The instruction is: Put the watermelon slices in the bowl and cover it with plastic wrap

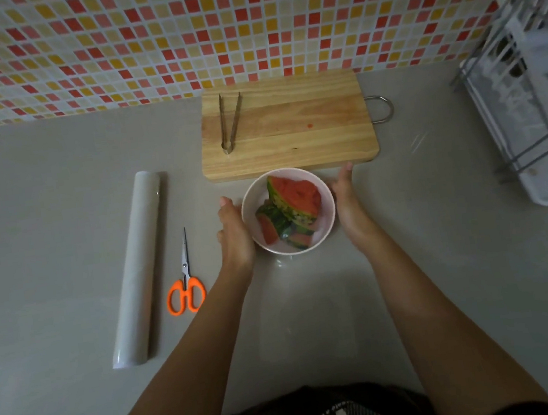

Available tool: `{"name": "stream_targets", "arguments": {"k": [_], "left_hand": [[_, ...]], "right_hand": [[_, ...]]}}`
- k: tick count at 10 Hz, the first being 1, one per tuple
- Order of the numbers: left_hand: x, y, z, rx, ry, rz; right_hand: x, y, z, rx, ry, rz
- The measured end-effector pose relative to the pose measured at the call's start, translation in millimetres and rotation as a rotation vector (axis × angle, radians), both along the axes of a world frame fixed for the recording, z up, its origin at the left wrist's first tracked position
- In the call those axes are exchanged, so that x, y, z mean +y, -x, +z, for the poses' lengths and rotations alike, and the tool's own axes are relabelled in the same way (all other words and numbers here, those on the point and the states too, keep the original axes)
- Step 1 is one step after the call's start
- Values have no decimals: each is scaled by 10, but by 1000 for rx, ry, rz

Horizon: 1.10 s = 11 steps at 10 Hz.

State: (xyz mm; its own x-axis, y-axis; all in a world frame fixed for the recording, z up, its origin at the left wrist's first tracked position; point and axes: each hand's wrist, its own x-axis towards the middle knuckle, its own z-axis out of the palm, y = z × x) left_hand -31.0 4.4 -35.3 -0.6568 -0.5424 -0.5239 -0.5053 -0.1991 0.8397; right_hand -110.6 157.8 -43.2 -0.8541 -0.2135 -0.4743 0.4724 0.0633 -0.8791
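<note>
Both hands, left hand (234, 236) and right hand (348, 205), cup the bowl (327, 214) of watermelon slices (294, 204) on a grey counter (61, 233) below mosaic tiles (141, 34).

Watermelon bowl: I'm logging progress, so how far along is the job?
Done: the watermelon slices sit in the bowl; the tongs lie on the cutting board. In hand: both hands, left and right, press its sides. Left: whether wrap covers it is unclear.

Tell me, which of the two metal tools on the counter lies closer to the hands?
The orange-handled scissors, just beside the left hand's wrist. The metal tongs lie farther off, on the wooden cutting board behind the bowl.
</note>
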Motion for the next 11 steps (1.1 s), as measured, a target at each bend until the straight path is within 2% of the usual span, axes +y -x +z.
{"name": "stream_targets", "arguments": {"k": [1, 2, 4, 5, 6, 7, 8, 9, 11], "left_hand": [[-31, -77, 39, 47, 48, 16], [-68, -87, 80, 49, 48, -10], [-156, 6, 140, -17, 137, -139], [-171, 0, 225, 22, 323, -49], [-144, 23, 381, 158, 450, -44], [-80, 88, 712, 271, 607, -195], [-81, 137, 932, 300, 750, -363], [-162, 192, 1245, 235, 949, -580], [-224, 132, 1782, 3, 1198, -768]], "right_hand": [[134, -93, 52, 64, -11, 42], [178, -182, 81, 50, 16, 107], [179, -134, 99, 37, -9, 106], [185, -149, 112, 109, -17, -17], [174, -143, 201, 202, -100, -95], [129, -123, 508, 390, -297, -29], [99, -87, 760, 511, -447, 73], [91, -55, 1092, 640, -654, 256], [24, -218, 1670, 826, -1034, 406]]}}
